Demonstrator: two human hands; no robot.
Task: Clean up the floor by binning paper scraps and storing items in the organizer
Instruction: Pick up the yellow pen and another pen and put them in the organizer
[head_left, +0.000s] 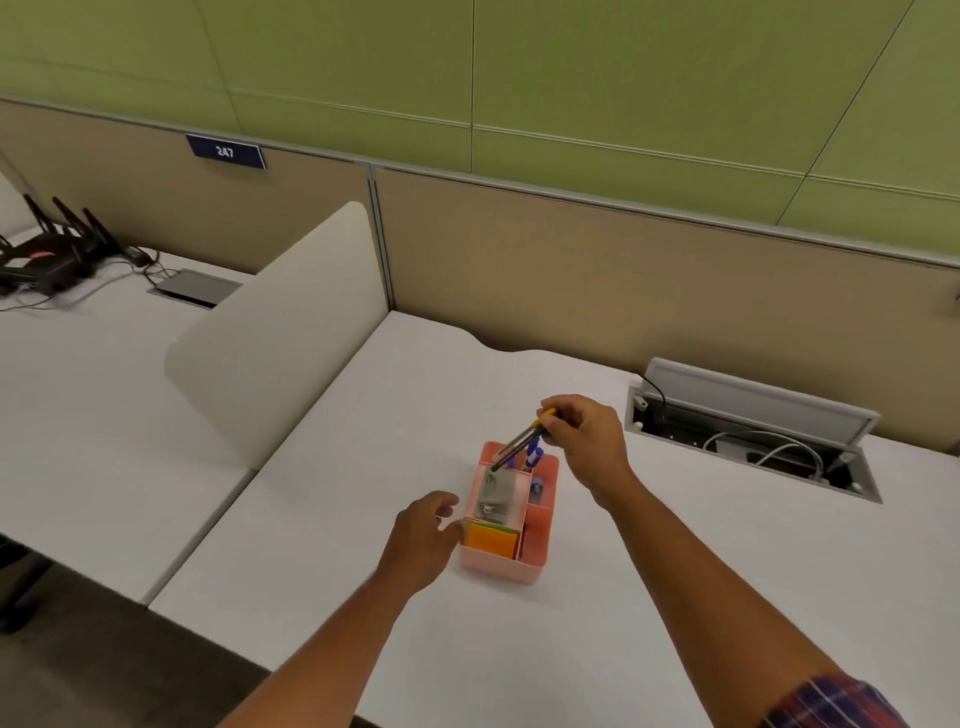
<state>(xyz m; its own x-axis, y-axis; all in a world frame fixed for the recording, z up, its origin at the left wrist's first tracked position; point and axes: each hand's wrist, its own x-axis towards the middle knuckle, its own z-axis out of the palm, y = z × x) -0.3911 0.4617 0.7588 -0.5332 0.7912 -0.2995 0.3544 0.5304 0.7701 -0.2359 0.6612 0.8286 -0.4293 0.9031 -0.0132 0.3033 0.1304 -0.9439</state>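
1. Organizer (506, 564): the one pink divided box stands on the white desk (332, 519), between my two hands.
2. My left hand (423, 540) rests against its left wall, fingers loosely spread, holding nothing.
3. Inside I count one orange sticky-note pad (491, 538) at the near end, one grey item (496, 493) mid-box, and blue-handled things at the far end; their number I cannot tell.
4. My right hand (584, 436) pinches one yellow-tipped pen (522, 439), tilted, its tip over the far compartment.
5. I judge storing is nearly finished; the pen is not yet in, and neither floor scraps nor bin are in view.
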